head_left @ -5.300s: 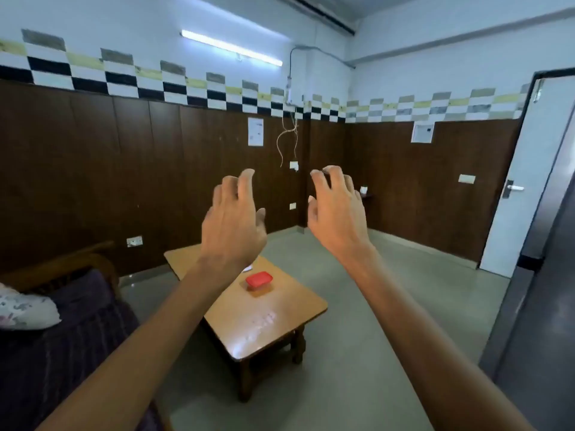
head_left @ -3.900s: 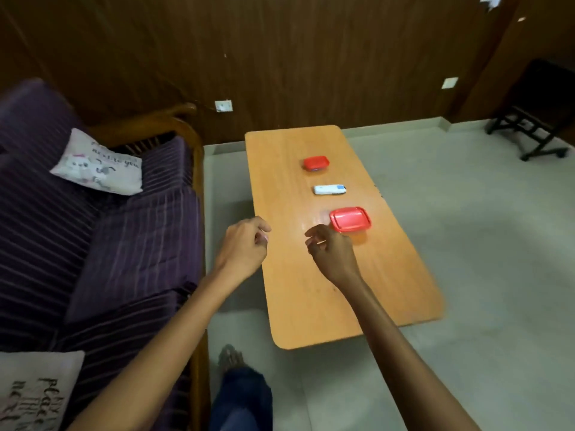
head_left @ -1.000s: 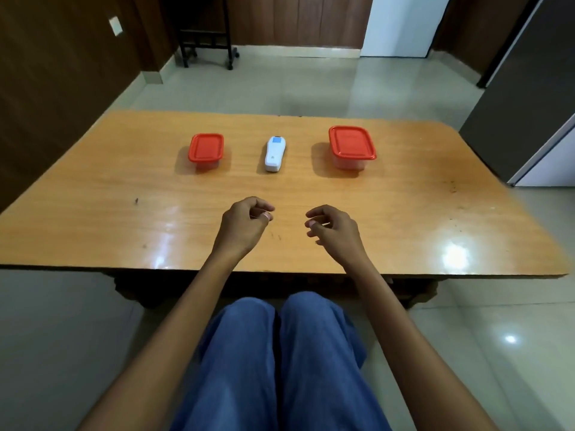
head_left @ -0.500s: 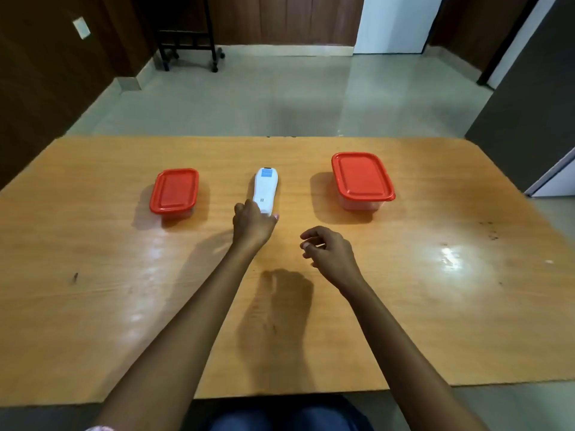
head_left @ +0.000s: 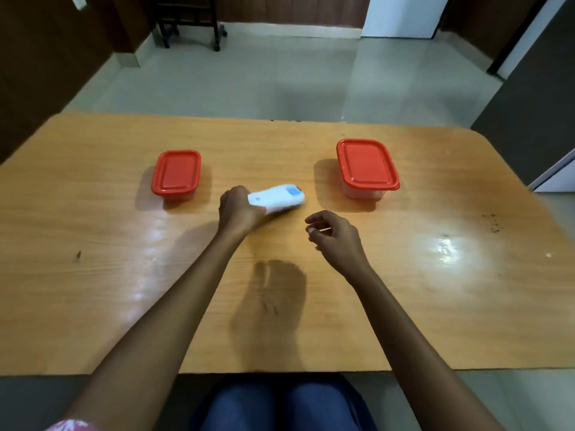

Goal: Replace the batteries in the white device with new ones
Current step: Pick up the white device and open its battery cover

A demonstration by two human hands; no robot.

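From the head view, your left hand [head_left: 238, 213] is wrapped around the near end of the white device [head_left: 277, 198], fingers closed on it. The device lies crosswise, its blue screen [head_left: 294, 191] pointing toward the larger red-lidded container [head_left: 367, 168]; whether it rests on the wooden surface [head_left: 435, 290] or is just lifted off it, you cannot tell from here. Your right hand [head_left: 334, 236] hovers just to the right of the device and nearer to you, fingers loosely curled, half open, holding nothing and not touching the device. The smaller red-lidded container [head_left: 176, 173] stands to the left of the device, lid on; the larger one stands to the device's right, lid on too. Both containers are clear of your hands. Your knees in blue jeans [head_left: 280, 405] show under the near edge of the surface, straight down from the device. A dark stand [head_left: 186, 20] sits on the floor far beyond the device.
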